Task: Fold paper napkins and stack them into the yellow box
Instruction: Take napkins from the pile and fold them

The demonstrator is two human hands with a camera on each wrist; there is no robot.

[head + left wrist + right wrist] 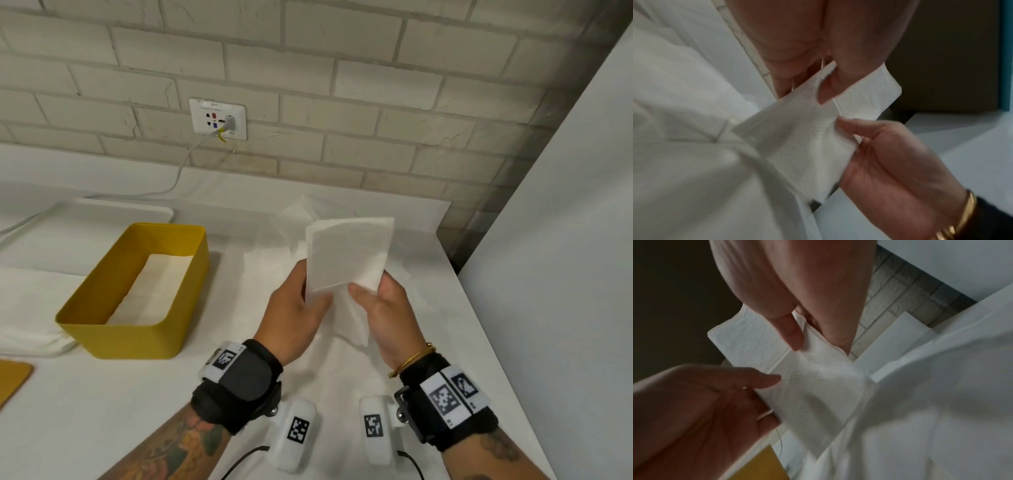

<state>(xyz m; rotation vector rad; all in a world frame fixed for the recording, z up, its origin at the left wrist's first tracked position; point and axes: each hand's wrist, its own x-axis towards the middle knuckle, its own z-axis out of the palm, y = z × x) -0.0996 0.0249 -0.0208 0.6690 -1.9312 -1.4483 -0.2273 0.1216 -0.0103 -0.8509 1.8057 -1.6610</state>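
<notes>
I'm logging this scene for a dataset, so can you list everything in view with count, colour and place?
Napkin: one, white, held up above the table between both hands.
Loose napkins: count unclear, white, on the table behind the held one.
Box: one, yellow, left of the hands, white napkins lying inside.
Table: one, white cover.
Board: one, yellow-brown, far left edge.
Wall socket: one, white, on the brick wall, white cable plugged in.
Wrist cameras: two, white, under the wrists.
Left hand: grips the napkin's lower left edge.
Right hand: pinches its lower right corner; gold bangle.
</notes>
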